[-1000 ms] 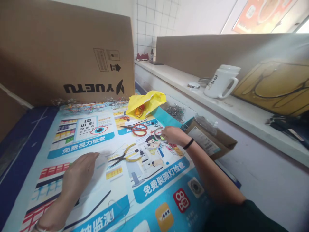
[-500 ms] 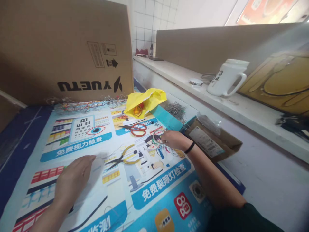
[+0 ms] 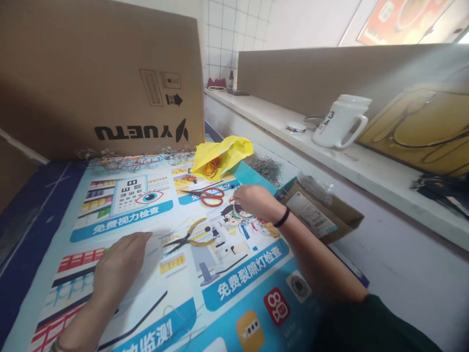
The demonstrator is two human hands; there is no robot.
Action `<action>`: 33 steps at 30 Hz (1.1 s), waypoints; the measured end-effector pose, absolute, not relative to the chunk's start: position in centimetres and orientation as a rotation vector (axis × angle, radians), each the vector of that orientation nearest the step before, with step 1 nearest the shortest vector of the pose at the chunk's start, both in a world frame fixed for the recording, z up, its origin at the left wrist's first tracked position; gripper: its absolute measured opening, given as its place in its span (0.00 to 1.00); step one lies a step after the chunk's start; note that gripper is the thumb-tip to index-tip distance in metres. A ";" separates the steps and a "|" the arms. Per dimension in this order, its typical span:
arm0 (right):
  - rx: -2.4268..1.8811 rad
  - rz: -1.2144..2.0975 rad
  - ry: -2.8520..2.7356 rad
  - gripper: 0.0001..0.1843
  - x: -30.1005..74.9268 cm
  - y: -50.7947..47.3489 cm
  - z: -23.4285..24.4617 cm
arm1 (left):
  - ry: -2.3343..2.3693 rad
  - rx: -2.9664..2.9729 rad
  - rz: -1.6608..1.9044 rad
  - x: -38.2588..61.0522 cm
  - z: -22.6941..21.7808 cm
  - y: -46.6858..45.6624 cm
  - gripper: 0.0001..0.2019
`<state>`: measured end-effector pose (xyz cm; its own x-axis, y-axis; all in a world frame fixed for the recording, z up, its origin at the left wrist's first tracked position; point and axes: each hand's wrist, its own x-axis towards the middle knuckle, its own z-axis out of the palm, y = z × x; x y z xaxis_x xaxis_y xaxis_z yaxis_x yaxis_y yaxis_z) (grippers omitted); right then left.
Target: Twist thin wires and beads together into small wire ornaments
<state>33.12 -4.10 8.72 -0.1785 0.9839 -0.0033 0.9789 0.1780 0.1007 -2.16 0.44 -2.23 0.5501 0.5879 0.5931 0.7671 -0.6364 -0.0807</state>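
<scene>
A large brown cardboard box (image 3: 110,83) walled off the far left of the printed blue-and-white sheet (image 3: 238,304), and a white ledge (image 3: 273,116) bounded the right. Over the last second the right hand (image 3: 252,201) had shifted slightly left and farther, so that a pale, thin ring-shaped item (image 3: 240,212), previously at its left, now showed on its near side. Its fingers were drawn together; whether they gripped the ring could not be told. The left hand (image 3: 119,266) stayed near left, fingertips seemingly pinched on a faint thin strand (image 3: 158,236) pointing right; the right hand was apparently readjusting alone. Yellow-handled metal pliers (image 3: 189,239) lay between the hands, red-handled scissors (image 3: 202,194) beyond. An open brown carton (image 3: 310,215) crowded the right wrist; most room lay nearer, between the forearms, crossed by loose thin wires (image 3: 189,335).
</scene>
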 end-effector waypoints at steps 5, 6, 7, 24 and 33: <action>1.781 0.290 2.948 0.06 21.6 -4.9 5.2 | -1.119 -2.482 -0.697 -2.3 -1.9 0.2 0.14; 1.633 0.367 3.124 0.06 19.5 -5.2 4.1 | -1.129 -2.494 -0.683 -2.4 -1.9 0.2 0.15; 1.396 0.451 3.311 0.08 17.6 -5.4 3.1 | -1.144 -2.502 -0.678 -2.5 -1.8 0.3 0.16; 1.258 0.262 3.616 0.10 15.6 -3.8 -2.6 | -1.323 -2.532 -0.534 -3.7 -2.8 1.3 0.17; 1.231 0.135 3.564 0.11 15.6 -4.0 -2.3 | -1.450 -2.597 -0.427 -3.2 -2.4 1.2 0.18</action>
